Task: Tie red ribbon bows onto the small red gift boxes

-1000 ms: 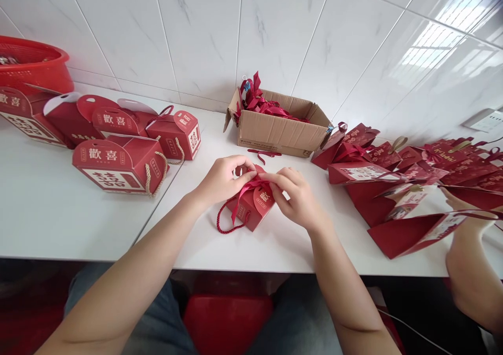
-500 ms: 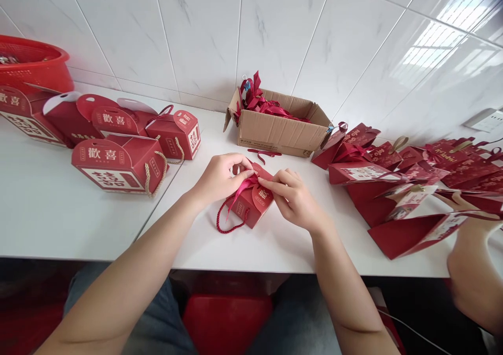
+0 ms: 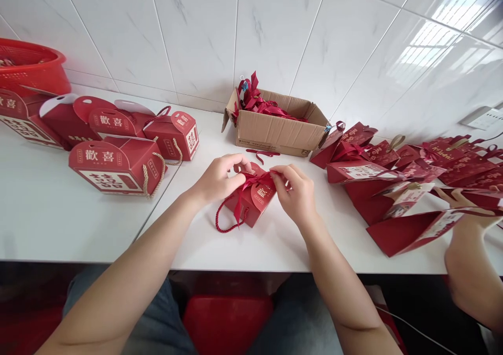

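A small red gift box [image 3: 255, 206] with a twisted red cord handle [image 3: 225, 229] stands on the white table in front of me. Dark red ribbon [image 3: 251, 179] is looped across its top, one tail hanging down the near side. My left hand [image 3: 225, 178] is at the box's left, thumb and forefinger pinching the ribbon near its middle. At the right, my right hand [image 3: 293, 190] holds a ribbon end between thumb and fingertips, stretched out from the middle. The knot itself is partly hidden by my left fingers.
Behind stands a cardboard box [image 3: 275, 129] full of red ribbons, with a loose ribbon piece [image 3: 262, 153] before it. Several red boxes [image 3: 113, 163] and a red basket [image 3: 33, 66] are at the left. Red bags [image 3: 416, 232] crowd the right, where another person's hand [image 3: 451, 197] works.
My right hand has moved off the box top and now pulls a ribbon end out to the right. My left hand has shifted slightly left. The camera view has moved a little.
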A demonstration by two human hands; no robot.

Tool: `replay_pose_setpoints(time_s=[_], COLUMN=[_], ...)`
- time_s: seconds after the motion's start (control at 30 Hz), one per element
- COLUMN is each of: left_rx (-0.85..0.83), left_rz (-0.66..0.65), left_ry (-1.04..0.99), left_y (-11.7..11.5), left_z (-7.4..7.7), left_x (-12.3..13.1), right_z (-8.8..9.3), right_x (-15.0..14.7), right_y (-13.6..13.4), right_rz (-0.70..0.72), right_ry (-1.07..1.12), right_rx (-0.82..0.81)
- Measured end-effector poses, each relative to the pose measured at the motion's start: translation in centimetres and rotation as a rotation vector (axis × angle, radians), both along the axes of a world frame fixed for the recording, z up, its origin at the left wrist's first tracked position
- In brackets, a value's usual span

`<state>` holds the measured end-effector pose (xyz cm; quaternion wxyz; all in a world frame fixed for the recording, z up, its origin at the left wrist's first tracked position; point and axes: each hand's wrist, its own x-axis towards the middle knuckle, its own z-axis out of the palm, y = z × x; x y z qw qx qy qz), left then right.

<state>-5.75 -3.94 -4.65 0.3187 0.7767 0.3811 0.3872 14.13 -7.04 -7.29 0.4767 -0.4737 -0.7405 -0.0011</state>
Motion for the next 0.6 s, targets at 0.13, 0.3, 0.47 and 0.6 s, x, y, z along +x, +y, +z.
replay_pose_setpoints(time_s=[0.13,0.3,0.47,0.6], left_rx=[-0.036,0.098,0.019,-0.042], left_rz=[-0.046,0.044,0.053,0.053], left_ry=[-0.036,0.027,-0.023,-0.058], left_y=[0.1,0.0,-0.1,-0.1], left_z=[-0.1,-0.8,-0.9,-0.7], left_x=[0.9,2.0,2.0,1.7], right_z=[-0.3,0.1,1.1,1.5], right_x=[-0.6,-0.4,1.5,2.4], right_y=[0.1,0.0,-0.1,-0.3], right_rz=[-0.032,-0.084,-0.03,0.104], right_ry=[-0.009,0.067,0.167,0.108], right_rx=[0.02,-0.08,-0.333,-0.537])
